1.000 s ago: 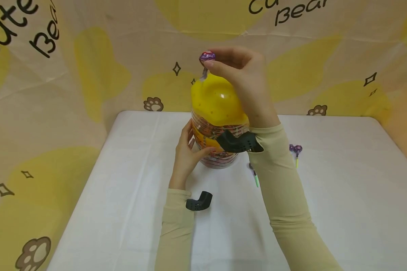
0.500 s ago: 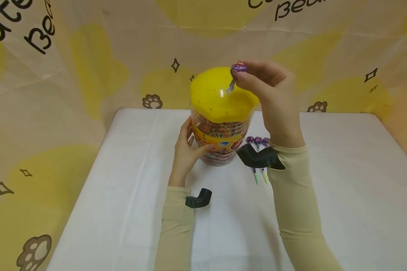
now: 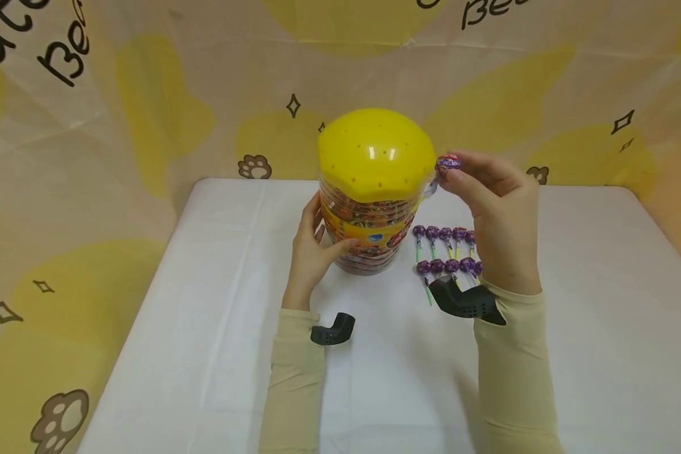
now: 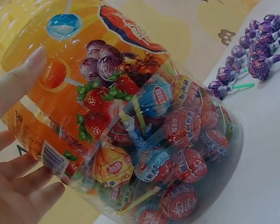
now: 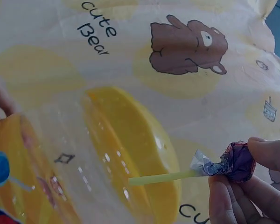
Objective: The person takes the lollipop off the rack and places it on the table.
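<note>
A clear ribbed candy jar (image 3: 369, 217) with an orange label and a yellow lid (image 3: 377, 154) stands on the white table. Lollipops in colourful wrappers show through its wall (image 4: 177, 163) in the left wrist view. My left hand (image 3: 309, 261) holds the jar's left side, thumb across the front and fingers around behind. To the right of the lid, my right hand (image 3: 505, 221) pinches a purple-wrapped lollipop (image 3: 448, 166) by its head. Its pale yellow stick (image 5: 163, 178) points toward the jar in the right wrist view.
Right of the jar, purple lollipops (image 3: 451, 267) lie in two rows on the white table (image 3: 221, 353), partly hidden by my right wrist and its black camera mount (image 3: 465, 299). A yellow patterned cloth (image 3: 204, 94) hangs behind the table.
My right hand has moved right and down with the lollipop, from above the lid to beside it. More of the lollipop rows shows now. The left hand keeps its hold on the jar.
</note>
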`<state>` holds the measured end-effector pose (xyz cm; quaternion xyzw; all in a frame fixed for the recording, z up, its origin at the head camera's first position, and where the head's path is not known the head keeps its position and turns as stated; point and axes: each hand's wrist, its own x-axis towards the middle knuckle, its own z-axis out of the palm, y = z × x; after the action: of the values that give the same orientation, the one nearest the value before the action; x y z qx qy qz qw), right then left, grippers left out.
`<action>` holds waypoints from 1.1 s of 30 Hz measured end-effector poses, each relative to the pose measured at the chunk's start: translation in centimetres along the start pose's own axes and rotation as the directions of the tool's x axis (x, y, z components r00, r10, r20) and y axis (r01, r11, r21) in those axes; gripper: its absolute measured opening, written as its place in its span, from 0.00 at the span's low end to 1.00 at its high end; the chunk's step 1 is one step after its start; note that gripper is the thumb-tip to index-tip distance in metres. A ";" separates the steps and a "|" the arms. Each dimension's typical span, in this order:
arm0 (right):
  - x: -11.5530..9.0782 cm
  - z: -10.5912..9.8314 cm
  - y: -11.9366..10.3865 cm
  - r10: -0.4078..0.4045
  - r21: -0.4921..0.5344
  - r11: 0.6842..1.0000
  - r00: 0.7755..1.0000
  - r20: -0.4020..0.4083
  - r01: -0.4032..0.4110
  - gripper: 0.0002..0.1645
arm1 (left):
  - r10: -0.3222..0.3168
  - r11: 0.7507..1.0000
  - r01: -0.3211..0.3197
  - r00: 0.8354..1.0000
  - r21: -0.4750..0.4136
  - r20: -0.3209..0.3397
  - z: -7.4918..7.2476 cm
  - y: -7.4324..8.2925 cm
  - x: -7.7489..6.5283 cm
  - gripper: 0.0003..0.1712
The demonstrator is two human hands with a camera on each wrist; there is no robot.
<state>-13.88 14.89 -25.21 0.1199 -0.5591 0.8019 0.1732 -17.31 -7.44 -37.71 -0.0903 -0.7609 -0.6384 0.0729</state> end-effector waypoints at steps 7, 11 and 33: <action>-1.5 -2.8 1.0 0.007 -0.022 1.000 1.000 -0.024 -0.008 0.13 | -0.006 1.000 0.006 1.000 -0.011 0.004 0.1 0.1 0.0 0.54; -1.9 -4.0 1.5 0.007 -0.013 1.000 0.999 -0.032 -0.008 0.12 | 0.000 1.000 0.000 1.000 -0.021 0.005 0.0 0.1 0.0 0.54; -2.8 -12.4 2.2 0.179 0.011 0.984 0.975 -0.131 -0.179 0.08 | -0.009 1.000 0.009 1.000 -0.023 0.004 0.1 0.0 0.2 0.54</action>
<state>-12.25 25.44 -32.49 0.0159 -0.5555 0.8200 0.1370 -17.47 -7.29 -37.67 -0.0891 -0.7542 -0.6470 0.0674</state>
